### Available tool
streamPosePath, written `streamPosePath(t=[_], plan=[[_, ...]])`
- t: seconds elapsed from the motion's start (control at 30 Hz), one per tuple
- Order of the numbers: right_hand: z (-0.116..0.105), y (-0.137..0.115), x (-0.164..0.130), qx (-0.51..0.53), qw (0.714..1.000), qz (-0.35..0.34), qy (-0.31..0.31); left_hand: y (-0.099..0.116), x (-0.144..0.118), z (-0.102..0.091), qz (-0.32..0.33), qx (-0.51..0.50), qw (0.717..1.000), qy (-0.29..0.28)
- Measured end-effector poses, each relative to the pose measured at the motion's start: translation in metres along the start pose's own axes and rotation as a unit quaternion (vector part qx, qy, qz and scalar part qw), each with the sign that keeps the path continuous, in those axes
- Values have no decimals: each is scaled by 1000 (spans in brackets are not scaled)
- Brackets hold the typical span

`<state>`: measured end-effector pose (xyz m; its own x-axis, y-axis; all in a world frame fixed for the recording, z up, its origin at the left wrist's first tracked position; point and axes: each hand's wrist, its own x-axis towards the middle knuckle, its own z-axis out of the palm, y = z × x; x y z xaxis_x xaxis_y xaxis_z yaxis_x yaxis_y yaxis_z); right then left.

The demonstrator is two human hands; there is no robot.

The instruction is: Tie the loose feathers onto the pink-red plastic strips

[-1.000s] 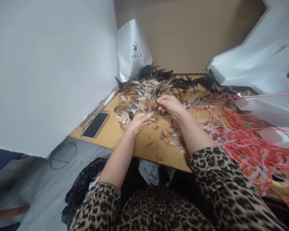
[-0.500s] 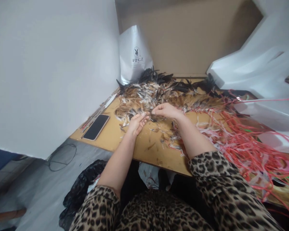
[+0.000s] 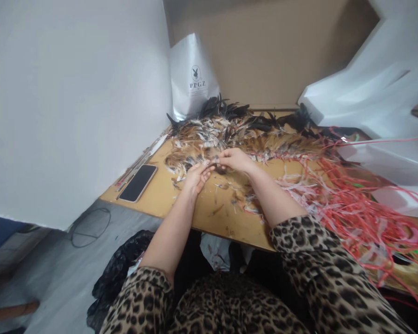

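left hand [image 3: 196, 176]: fingers bunched, pinching a small feather bundle [image 3: 214, 163] at its near end
right hand [image 3: 234, 160]: fingertips closed on same bundle, meets left
bundle: just above worktop [image 3: 181, 199], front edge of feather pile [image 3: 226, 134]
step: looks like gathering/aligning feathers
next: likely needs steady pinch, quills kept even
nearby: phone [image 3: 138, 182] left, red cords [image 3: 351, 204] right

A single head-worn camera looks forward and steeply down from above the seated person's lap, close over the near edge of the table [image 3: 167, 204]. The view faces the table's far edge and a brown back wall [image 3: 271, 51], with a white wall [image 3: 73, 102] along the table's left edge.
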<state>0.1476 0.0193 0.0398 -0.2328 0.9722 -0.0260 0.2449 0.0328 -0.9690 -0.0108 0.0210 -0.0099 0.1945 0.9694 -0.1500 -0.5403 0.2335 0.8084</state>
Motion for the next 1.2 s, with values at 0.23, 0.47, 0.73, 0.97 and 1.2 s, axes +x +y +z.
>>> streamPosePath(t=[0.23,0.47,0.73,0.97,1.2], plan=[[15,0,1,104,993,-24,45,1,-6,4,-39,28,998,-27],[19,5,2,54,996,-34,64,-2,-5,5,-34,49,998,-29],[17,6,2,44,996,-37,63,-5,-4,6,1,65,998,-23],[17,8,5,106,992,-7,64,-5,-6,8,24,98,994,-37],[15,8,4,58,997,-24,52,-5,-5,7,41,135,990,-25]])
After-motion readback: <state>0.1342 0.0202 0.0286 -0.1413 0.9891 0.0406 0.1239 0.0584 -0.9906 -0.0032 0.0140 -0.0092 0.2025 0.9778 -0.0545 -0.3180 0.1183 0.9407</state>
